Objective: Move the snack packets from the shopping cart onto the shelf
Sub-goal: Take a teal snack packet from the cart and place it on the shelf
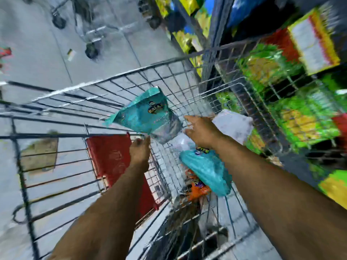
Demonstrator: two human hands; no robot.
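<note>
A teal snack packet (145, 113) hangs above the wire shopping cart (116, 79), pinched at its lower edge by my left hand (139, 152). My right hand (201, 131) reaches in just right of that packet with its fingers apart, holding nothing. Below my right forearm a second teal packet (205, 170) lies in the cart on top of orange packets (198, 190). A white packet (232, 123) sits past my right hand. The shelf (216, 30) on the right carries green and yellow packets (304, 119). The frame is motion-blurred.
A red flap (114, 158) covers the cart's child seat on the left. Another cart's wheels and frame (90, 34) stand on the grey floor ahead. A small card (71, 54) lies on the floor. Blue and yellow bags (189, 19) fill the far shelving.
</note>
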